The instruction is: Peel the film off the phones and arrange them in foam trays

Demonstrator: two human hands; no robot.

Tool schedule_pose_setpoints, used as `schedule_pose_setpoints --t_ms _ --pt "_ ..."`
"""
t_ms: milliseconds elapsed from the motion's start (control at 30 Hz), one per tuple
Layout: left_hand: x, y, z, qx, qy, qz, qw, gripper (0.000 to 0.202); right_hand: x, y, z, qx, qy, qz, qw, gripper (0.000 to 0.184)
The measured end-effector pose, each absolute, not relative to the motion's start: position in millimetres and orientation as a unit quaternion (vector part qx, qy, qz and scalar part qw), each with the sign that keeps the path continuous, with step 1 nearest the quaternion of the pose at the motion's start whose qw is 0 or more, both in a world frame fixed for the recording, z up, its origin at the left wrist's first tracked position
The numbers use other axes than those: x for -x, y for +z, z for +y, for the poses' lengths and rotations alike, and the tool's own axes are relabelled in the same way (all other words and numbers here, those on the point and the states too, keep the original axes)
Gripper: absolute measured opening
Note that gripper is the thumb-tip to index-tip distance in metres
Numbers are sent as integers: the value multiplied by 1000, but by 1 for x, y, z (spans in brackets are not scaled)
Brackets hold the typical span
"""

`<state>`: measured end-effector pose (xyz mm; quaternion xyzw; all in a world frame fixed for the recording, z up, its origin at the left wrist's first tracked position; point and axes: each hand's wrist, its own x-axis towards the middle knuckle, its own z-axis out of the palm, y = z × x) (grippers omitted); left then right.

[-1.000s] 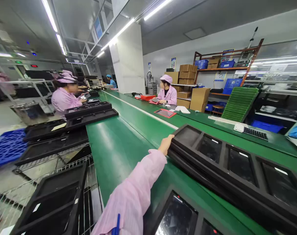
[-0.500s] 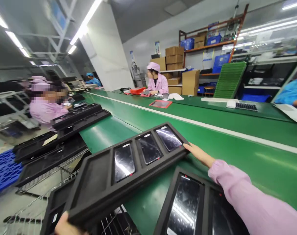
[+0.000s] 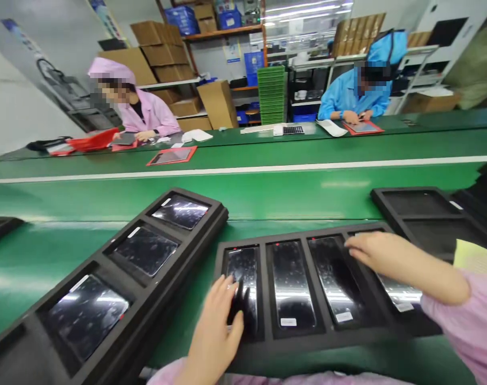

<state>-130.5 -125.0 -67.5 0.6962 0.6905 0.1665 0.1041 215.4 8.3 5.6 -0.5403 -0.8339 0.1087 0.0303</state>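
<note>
Fingertips (image 3: 228, 284) of left hand (image 3: 213, 331) spread loosely and laid on leftmost screen (image 3: 249, 267) of black tray (image 3: 267, 342), palm hanging over tray's near rim, nothing gripped. Right hand (image 3: 392, 259) open and flat, fingers straight and close together, palm down across rightmost screen (image 3: 402, 295) near tray's far right corner; touching or just hovering, impossible to tell; nothing held either. Between both hands, middle screens (image 3: 289, 283) uncovered, each in own compartment, all four lying flat and parallel. Tray set lengthwise along near edge of green surface (image 3: 267, 198), directly under both hands. Off left end, second tray (image 3: 195, 235) angled from near left corner of surface toward middle, three screens in it, its far corner just beside first tray's far left corner, narrow green wedge between. Off right end, third tray (image 3: 392, 193) near first tray's far right corner, yellow sheet (image 3: 474, 258) beside right sleeve. Beyond far rims, wide open green strip up to white stripe (image 3: 227, 171): room for moving. Past far edge, red tray (image 3: 171, 156), person in pink (image 3: 149, 115) and person in blue (image 3: 343, 96), well apart from both hands.
</note>
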Motion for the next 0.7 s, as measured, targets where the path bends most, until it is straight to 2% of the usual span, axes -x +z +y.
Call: schedule_pose_setpoints --t_ms 133,300,367,467,600,700 --pt "85 -60 -82 -724 -65 675 127 66 -244 -41 -42 621 44 -782 29 25" --pt "73 -45 -78 -717 -129 675 118 73 -278 -72 -56 622 -9 -782 42 29" --pt "73 -40 -77 -716 -118 679 113 73 -287 -83 -54 604 -25 -796 35 40" --pt "85 -29 -75 -684 -57 721 93 60 -287 -94 -54 589 -23 -808 30 51" --pt "124 -19 -77 -584 35 807 85 46 -278 -80 -63 593 -64 -795 112 47" --pt "147 -27 -87 -512 162 822 191 48 -288 -57 -67 647 -87 -735 183 43"
